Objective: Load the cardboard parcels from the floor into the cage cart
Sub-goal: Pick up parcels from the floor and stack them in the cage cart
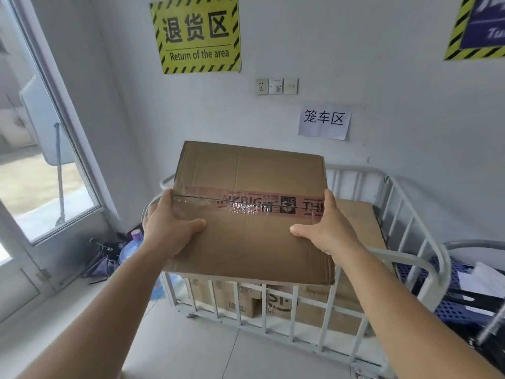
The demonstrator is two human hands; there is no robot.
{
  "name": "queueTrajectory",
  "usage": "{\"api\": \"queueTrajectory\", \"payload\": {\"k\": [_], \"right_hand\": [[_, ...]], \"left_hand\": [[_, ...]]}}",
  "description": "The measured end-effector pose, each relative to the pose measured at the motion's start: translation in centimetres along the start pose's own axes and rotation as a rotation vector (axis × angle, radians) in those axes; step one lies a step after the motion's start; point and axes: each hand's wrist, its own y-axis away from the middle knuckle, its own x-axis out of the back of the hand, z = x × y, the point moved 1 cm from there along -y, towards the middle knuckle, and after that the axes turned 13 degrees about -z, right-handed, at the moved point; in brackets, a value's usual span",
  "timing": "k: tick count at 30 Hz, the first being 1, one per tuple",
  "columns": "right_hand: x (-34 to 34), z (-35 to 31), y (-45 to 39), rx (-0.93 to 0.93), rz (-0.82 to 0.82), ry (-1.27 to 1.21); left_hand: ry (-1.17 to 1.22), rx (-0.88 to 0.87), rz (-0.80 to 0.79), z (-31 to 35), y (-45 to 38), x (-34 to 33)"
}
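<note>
Nearest to us were our two bare forearms, reaching forward to a cardboard parcel (250,212) that we held up over the near rail of the white cage cart (276,310). Our left hand (169,228) gripped its left edge and our right hand (328,228) its right edge, each with the thumb laid across the top face and the fingers wrapped out of sight beneath. We judged that this two-sided grip kept the wide, flat box level while it cleared the bars. The parcel was in the air, not yet set down, above other cardboard boxes (276,302) already stacked inside the cart, so the load looked well advanced.

A strip of pink printed tape (257,205) sealed the top seam; its lettering was too glared and broken for us to read. On the wall, a yellow sign (196,34) read "退货区" and "Return of the area", and a white paper notice (323,121) read "笼车区".
</note>
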Motion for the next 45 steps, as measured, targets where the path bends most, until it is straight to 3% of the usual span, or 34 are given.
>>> {"api": "queueTrajectory", "payload": {"k": [10,18,35,45], "right_hand": [[6.4,-0.3,-10.5,0.063,0.06,-0.048],[5.1,-0.4,-18.7,0.044,0.037,-0.071],[-9.0,-4.8,-38.6,-0.139,0.019,-0.14],[-17.9,-1.4,-47.6,-0.329,-0.11,-0.135]], "left_hand": [[0.031,-0.079,0.048,7.1,-10.4,-3.4],[-0.006,-0.03,0.036,6.6,-18.2,-4.7],[-0.109,0.027,-0.152,-4.2,-42.1,-1.4],[-0.161,0.204,-0.325,-13.7,-51.7,-5.3]]}}
